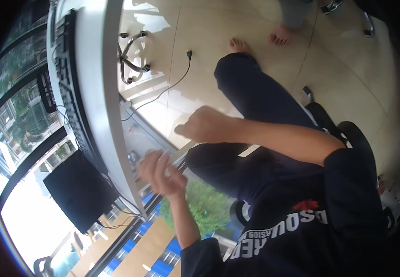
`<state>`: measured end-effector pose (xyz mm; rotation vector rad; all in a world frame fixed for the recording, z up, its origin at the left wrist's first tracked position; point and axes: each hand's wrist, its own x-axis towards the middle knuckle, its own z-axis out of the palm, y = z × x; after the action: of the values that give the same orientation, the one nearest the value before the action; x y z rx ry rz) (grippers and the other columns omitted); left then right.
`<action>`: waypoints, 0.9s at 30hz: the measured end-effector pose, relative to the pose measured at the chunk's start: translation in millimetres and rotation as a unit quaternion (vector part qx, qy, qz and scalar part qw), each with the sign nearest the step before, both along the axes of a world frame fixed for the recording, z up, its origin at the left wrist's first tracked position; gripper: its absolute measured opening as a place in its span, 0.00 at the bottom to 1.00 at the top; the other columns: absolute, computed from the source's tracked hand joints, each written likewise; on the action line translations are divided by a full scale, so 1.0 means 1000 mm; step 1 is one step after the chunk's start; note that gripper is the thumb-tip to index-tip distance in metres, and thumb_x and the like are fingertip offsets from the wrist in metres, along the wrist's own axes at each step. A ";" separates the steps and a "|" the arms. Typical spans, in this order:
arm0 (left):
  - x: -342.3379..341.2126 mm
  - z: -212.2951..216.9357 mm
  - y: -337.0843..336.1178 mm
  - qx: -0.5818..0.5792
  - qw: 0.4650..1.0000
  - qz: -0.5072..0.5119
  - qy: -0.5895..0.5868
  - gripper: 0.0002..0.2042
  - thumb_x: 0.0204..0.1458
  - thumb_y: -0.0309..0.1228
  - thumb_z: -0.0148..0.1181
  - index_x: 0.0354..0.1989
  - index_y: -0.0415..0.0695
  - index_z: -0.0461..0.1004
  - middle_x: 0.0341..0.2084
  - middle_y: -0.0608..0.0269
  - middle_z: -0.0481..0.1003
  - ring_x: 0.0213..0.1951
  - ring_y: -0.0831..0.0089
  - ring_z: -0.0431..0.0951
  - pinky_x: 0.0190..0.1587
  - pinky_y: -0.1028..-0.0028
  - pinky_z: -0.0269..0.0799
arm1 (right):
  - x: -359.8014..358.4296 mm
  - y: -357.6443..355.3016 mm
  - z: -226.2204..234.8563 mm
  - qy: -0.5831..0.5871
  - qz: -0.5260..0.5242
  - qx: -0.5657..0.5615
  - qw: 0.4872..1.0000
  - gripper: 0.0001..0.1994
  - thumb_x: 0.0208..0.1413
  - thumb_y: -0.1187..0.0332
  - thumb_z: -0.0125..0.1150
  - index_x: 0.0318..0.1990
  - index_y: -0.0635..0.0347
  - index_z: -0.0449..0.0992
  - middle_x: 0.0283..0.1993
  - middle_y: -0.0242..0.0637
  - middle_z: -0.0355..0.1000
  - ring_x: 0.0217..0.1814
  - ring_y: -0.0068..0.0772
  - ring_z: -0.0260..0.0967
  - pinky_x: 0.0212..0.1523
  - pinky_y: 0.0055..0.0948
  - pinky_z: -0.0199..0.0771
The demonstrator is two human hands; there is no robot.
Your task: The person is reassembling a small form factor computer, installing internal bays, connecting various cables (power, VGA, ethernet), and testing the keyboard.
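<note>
My left hand (163, 174) is raised beside the edge of the white desk (99, 69), its fingers slightly curled and apart, blurred by motion. Nothing shows in its grasp. Farther right and a little higher in the view, my right hand (207, 125) hangs in front of my knees with its fingers folded into a fist. Its back faces me, so whatever the fingers may hold is hidden. The two hands are apart. Below them are my bent legs in dark trousers (250, 87).
On the desk lies a long black keyboard (68, 87); a black flat panel (81, 190) with cables stands by the window. A black cable with a plug (189, 54) trails on the tiled floor. Chair bases (128, 57) and another person's bare foot (281, 35) are farther off.
</note>
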<state>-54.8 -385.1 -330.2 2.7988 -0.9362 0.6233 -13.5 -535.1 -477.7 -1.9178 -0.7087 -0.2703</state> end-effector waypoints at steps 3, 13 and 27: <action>0.043 -0.072 0.027 0.028 0.989 0.058 0.132 0.08 0.63 0.25 0.56 0.47 0.38 0.79 0.43 0.50 0.79 0.48 0.53 0.77 0.56 0.58 0.67 | 0.020 -0.029 -0.005 0.094 -0.060 0.050 0.993 0.12 0.57 0.62 0.61 0.24 0.55 0.76 0.19 0.44 0.74 0.22 0.50 0.77 0.27 0.45 0.74; 0.231 -0.214 0.316 0.592 0.751 0.257 0.140 0.35 0.53 0.51 0.62 0.63 0.38 0.69 0.62 0.48 0.69 0.68 0.52 0.64 0.72 0.47 0.54 | 0.018 -0.087 0.006 0.416 0.013 0.106 0.903 0.20 0.66 0.59 0.61 0.23 0.63 0.77 0.25 0.50 0.78 0.23 0.46 0.78 0.26 0.41 0.76; 0.172 -0.321 0.211 0.344 0.721 0.194 0.569 0.27 0.43 0.58 0.72 0.35 0.43 0.83 0.33 0.49 0.83 0.38 0.50 0.83 0.44 0.57 0.77 | 0.007 -0.054 -0.011 0.400 0.048 -0.022 0.915 0.12 0.63 0.65 0.58 0.34 0.67 0.78 0.26 0.51 0.76 0.30 0.49 0.79 0.35 0.45 0.78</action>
<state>117.5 -173.9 -650.8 2.9908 -0.2741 -1.6304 -6.9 -589.5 -489.1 -1.8085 -0.2457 0.5781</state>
